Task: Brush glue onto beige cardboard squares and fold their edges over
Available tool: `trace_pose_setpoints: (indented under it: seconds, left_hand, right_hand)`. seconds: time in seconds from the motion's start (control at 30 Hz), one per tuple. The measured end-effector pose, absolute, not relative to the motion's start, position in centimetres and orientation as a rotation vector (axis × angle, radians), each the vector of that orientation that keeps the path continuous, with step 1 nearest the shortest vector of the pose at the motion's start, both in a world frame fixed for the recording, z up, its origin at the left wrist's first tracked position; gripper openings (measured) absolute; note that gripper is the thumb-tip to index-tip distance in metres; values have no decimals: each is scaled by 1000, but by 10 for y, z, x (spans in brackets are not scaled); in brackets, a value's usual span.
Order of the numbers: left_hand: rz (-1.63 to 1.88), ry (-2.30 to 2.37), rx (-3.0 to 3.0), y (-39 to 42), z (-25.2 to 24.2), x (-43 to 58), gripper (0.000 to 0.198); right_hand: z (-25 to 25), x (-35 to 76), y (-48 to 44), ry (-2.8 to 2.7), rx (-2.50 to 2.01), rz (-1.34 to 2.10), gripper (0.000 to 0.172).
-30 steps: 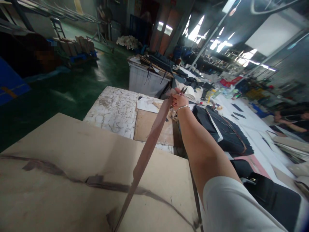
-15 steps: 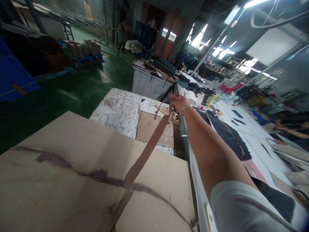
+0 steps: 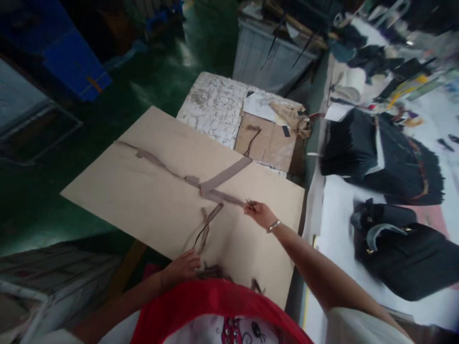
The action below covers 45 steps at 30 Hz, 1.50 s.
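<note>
A large tan board (image 3: 161, 200), like cardboard, lies in front of me. Brown strips (image 3: 229, 172) cross it and meet near its middle, one of them folded back on itself there. At the right end of a strip, my right hand (image 3: 261, 215), with a bracelet at the wrist, is closed in a pinch on brown material. My left hand (image 3: 183, 265) lies at the near edge of the board, its fingers loosely extended. Just beyond those fingers are a thin dark cord and a loose strip end (image 3: 205, 229). Blur hides the finer detail.
Beyond the board is a worn white surface (image 3: 211, 100) with a brown cardboard piece (image 3: 268, 138). A grey bin (image 3: 265, 57) stands behind. To the right, a white table (image 3: 333, 210) holds a black bag (image 3: 409, 253) and stacked black material (image 3: 351, 143).
My right hand has come back from the far side toward me, and the stretched strip now lies on the board. The view has tilted down, bringing my left hand into sight.
</note>
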<state>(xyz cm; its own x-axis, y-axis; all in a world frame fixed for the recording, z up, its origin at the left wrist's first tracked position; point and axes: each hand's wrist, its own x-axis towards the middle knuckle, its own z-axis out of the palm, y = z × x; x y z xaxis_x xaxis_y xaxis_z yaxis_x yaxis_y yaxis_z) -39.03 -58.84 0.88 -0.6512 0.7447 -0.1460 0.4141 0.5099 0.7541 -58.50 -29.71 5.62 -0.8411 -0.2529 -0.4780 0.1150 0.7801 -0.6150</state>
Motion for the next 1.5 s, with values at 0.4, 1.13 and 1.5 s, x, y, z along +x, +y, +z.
trace_pose_setpoints:
  seconds: [0.4,1.13,1.5]
  left_hand:
    - [694,2583,1213,-561,37,-310,28]
    - [1074,2500,363,-576,76,-253,44]
    - [1201,2539,324,-591,91,-212,31]
  right_hand:
    - [40,-376,-311,2171,-221,-818,22]
    - [105,-246,-233,2270,-582,-631,22]
    - [126,-242,-232,2139,-389,-1029,32]
